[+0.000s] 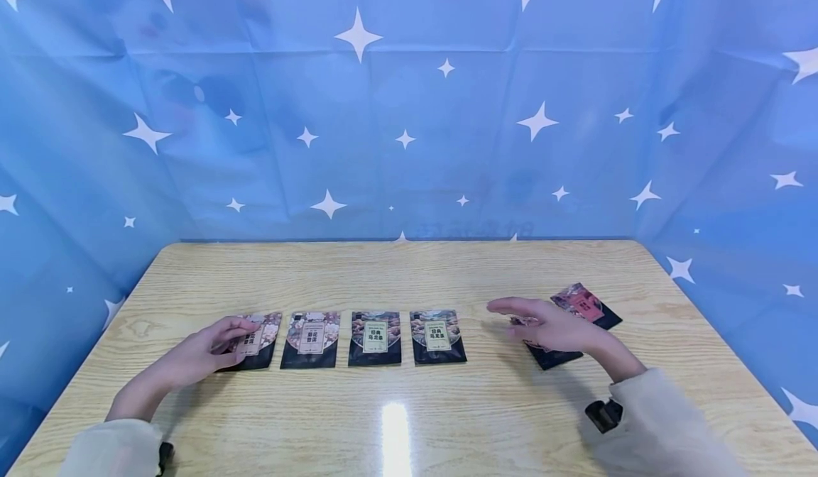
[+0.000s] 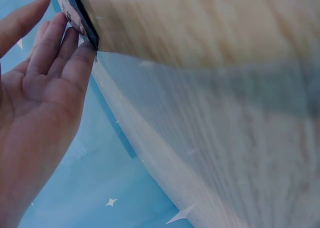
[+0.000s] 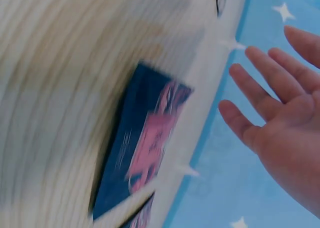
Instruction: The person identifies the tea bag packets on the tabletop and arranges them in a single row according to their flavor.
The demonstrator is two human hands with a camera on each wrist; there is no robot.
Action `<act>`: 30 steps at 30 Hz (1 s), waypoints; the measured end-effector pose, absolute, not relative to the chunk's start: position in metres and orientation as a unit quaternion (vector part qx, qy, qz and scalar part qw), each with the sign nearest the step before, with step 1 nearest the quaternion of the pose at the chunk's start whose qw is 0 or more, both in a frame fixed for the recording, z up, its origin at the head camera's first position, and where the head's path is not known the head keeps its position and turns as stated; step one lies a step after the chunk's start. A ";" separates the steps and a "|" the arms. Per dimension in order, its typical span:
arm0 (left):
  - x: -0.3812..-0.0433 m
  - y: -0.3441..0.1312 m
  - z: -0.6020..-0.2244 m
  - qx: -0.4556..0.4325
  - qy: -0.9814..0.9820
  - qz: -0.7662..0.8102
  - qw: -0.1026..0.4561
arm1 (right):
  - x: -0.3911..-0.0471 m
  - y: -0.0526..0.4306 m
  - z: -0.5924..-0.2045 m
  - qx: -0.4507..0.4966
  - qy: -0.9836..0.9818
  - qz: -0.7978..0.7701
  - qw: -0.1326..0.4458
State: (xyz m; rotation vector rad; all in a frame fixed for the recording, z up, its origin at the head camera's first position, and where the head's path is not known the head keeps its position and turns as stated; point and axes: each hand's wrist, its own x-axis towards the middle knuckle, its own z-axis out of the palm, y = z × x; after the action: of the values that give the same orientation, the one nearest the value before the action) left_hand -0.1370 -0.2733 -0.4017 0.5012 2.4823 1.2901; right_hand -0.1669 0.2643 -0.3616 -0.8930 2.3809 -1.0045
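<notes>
Four flat tea sachets lie in a row. My left hand (image 1: 201, 353) is at the leftmost pink-flowered sachet (image 1: 266, 340), its fingers fairly straight over it. In the left wrist view the fingertips sit right at the sachet's edge (image 2: 82, 20), thumb apart. Beside it lie another pink-flowered sachet (image 1: 311, 338) and two green-labelled oolong sachets (image 1: 375, 338), (image 1: 439, 336). My right hand (image 1: 552, 326) hovers with extended fingers over a dark sachet (image 1: 554, 358), partly hiding it. A red-labelled sachet (image 1: 594, 305) lies askew behind that hand.
The wood-grain table (image 1: 307, 420) ends at a rounded back edge against a blue star-printed cloth (image 1: 409, 94), which also hangs along both sides. A bright light reflection (image 1: 396, 438) falls near the front. A dark band-like device (image 1: 603, 414) is at the right cuff.
</notes>
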 end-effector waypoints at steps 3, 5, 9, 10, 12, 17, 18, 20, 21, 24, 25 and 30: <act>-0.136 -0.273 -0.401 0.173 0.864 0.450 0.149 | -0.166 0.276 -0.358 -0.303 0.858 -0.359 0.208; -0.136 -0.273 -0.400 0.173 0.864 0.450 0.149 | -0.164 0.284 -0.356 -0.295 0.863 -0.355 0.207; -0.136 -0.272 -0.399 0.172 0.863 0.451 0.150 | -0.161 0.296 -0.355 -0.293 0.864 -0.355 0.202; -0.136 -0.272 -0.399 0.172 0.863 0.451 0.151 | -0.161 0.299 -0.356 -0.292 0.859 -0.366 0.207; -0.136 -0.272 -0.399 0.172 0.862 0.451 0.152 | -0.158 0.304 -0.357 -0.291 0.860 -0.366 0.206; -0.137 -0.272 -0.399 0.174 0.863 0.449 0.151 | -0.151 0.319 -0.361 -0.300 0.874 -0.336 0.184; -0.137 -0.272 -0.399 0.174 0.863 0.450 0.152 | -0.150 0.322 -0.362 -0.302 0.874 -0.333 0.182; -0.137 -0.272 -0.399 0.174 0.862 0.451 0.153 | -0.147 0.327 -0.364 -0.308 0.872 -0.334 0.181; -0.137 -0.272 -0.399 0.175 0.861 0.452 0.153 | -0.146 0.330 -0.364 -0.308 0.872 -0.335 0.183; -0.137 -0.272 -0.399 0.175 0.860 0.455 0.155 | -0.141 0.338 -0.365 -0.298 0.865 -0.351 0.201; -0.136 -0.272 -0.399 0.175 0.859 0.455 0.155 | -0.140 0.340 -0.365 -0.293 0.862 -0.358 0.208; -0.136 -0.272 -0.400 0.173 0.859 0.457 0.155 | -0.135 0.348 -0.367 -0.277 0.852 -0.379 0.232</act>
State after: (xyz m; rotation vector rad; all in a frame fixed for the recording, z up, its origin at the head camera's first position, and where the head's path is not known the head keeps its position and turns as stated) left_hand -0.1360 -0.2724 -0.3996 0.4953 2.4611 1.3084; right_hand -0.1353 0.3477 -0.3669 -0.7619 2.3424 -1.0407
